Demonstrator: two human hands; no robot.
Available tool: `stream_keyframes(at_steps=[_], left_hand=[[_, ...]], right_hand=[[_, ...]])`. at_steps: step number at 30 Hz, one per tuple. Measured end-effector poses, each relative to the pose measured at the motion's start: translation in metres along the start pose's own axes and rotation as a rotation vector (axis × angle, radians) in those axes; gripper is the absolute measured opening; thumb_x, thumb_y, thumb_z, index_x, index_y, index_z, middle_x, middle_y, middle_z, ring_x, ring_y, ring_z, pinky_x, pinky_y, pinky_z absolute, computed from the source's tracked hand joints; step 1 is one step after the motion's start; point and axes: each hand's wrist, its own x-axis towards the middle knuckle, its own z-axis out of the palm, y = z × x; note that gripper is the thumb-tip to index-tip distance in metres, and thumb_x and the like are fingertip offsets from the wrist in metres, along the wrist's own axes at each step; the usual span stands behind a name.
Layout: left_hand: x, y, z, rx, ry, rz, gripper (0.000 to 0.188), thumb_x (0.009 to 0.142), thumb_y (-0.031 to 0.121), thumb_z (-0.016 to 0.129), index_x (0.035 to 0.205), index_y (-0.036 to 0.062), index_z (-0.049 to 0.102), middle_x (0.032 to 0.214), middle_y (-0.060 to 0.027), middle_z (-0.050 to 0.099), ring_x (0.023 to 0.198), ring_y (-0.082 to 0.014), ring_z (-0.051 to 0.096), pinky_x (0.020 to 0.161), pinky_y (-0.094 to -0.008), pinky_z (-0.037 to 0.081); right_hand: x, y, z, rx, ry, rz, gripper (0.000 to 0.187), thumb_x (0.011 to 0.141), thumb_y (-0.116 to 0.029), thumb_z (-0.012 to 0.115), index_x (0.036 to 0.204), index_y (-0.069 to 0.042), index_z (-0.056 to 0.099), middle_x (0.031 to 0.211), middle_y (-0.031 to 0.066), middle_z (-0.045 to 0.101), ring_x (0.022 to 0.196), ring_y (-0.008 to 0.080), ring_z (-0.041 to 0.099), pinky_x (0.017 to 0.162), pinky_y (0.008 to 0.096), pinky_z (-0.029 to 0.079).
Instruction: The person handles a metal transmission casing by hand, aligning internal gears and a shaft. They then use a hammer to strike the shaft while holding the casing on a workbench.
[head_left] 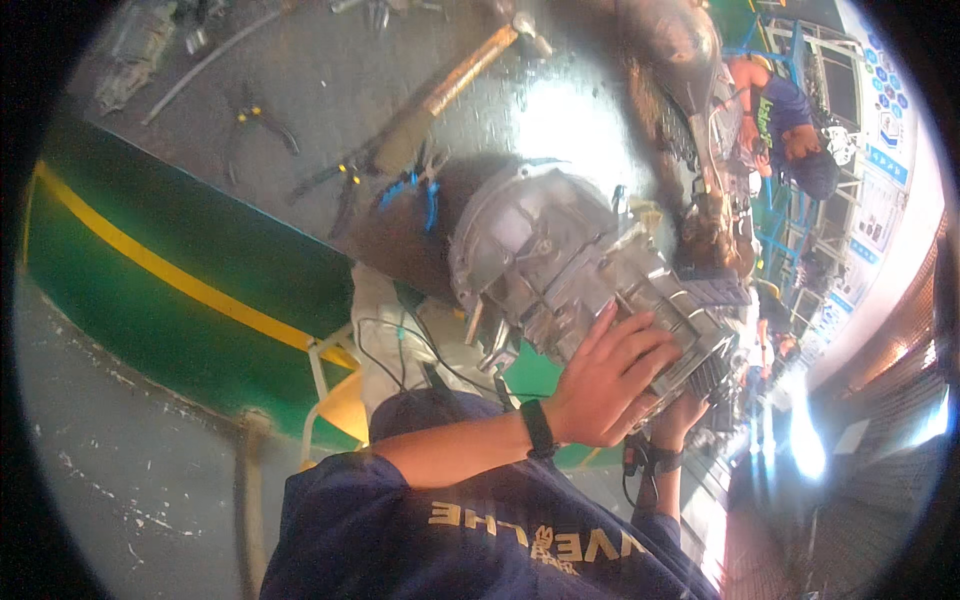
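**Two hands on a ribbed metal casing at the worktop's edge**

At far left on the dark worktop (330, 85) lie a grey metal part (135, 60) and a thin curved rod (212, 66). Next come pliers with yellow marks (256, 113), a second, similar pair (344, 205), blue-handled pliers (432, 206) and, above them, a wooden-handled hammer (470, 72).

The metal casing (560, 245) sits at the near edge, its round flange to the left, its boxy ribbed end to the right; how much the worktop carries is unclear. The left hand (612, 378) lies over that ribbed end, fingers stretched and slightly apart, no tool showing. The right hand (682, 415) is by the far end, mostly hidden; I cannot tell its grip.

The step looks like steadying or positioning the casing by hand; moving it would call for firm support at both ends.

Farther right, a co-worker (785, 125) stands.
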Motion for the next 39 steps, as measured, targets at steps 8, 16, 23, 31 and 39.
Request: stream_keyframes(at_steps=[8,16,23,31,39], left_hand=[[0.011,-0.003,-0.016,0.050,-0.015,0.040,0.048,0.097,0.035,0.050,0.131,0.0022,0.060,0.133,-0.0195,0.059,0.132,-0.0399,0.050,0.116,-0.0553,0.030],[0.112,-0.162,-0.202,1.107,0.230,-0.722,0.075,0.088,0.050,0.070,0.134,-0.0054,0.050,0.129,-0.0272,0.060,0.118,-0.0451,0.059,0.100,-0.0508,0.049],[0.130,-0.215,-0.172,1.511,0.093,-0.842,0.070,0.084,0.056,0.073,0.124,0.0019,0.057,0.121,-0.0191,0.064,0.115,-0.0352,0.065,0.092,-0.0484,0.055],[0.196,-0.179,-0.199,1.162,0.069,-0.762,0.049,0.090,0.047,0.069,0.092,-0.0010,0.072,0.086,-0.0205,0.072,0.093,-0.0330,0.074,0.077,-0.0477,0.057],[0.144,0.094,-0.072,-0.237,-0.118,-0.478,0.021,0.098,0.025,0.067,0.105,0.0118,0.053,0.065,0.0052,0.041,0.052,-0.0076,0.042,0.048,-0.0273,0.036]], right_hand=[[0.023,-0.002,0.025,0.283,0.021,0.013,0.044,0.110,-0.022,0.044,0.145,0.004,0.047,0.139,0.0116,0.056,0.123,0.0183,0.056,0.104,0.0344,0.047],[-0.048,-0.001,-0.006,0.567,0.245,0.376,0.046,0.107,-0.048,0.045,0.117,-0.006,0.060,0.111,0.0103,0.068,0.091,0.0204,0.067,0.072,0.0306,0.054],[-0.145,0.027,-0.016,0.562,0.456,0.530,0.049,0.105,-0.051,0.046,0.114,-0.005,0.059,0.101,0.0112,0.067,0.077,0.0222,0.068,0.057,0.0318,0.055],[-0.185,0.052,-0.019,0.505,0.371,0.501,0.037,0.105,-0.040,0.053,0.108,-0.004,0.059,0.098,0.0096,0.066,0.073,0.0166,0.067,0.057,0.0284,0.054],[-0.155,-0.021,-0.044,0.752,0.140,0.048,0.012,0.097,-0.010,0.066,0.100,0.001,0.063,0.089,0.0077,0.070,0.079,0.0136,0.066,0.074,0.0281,0.055]])
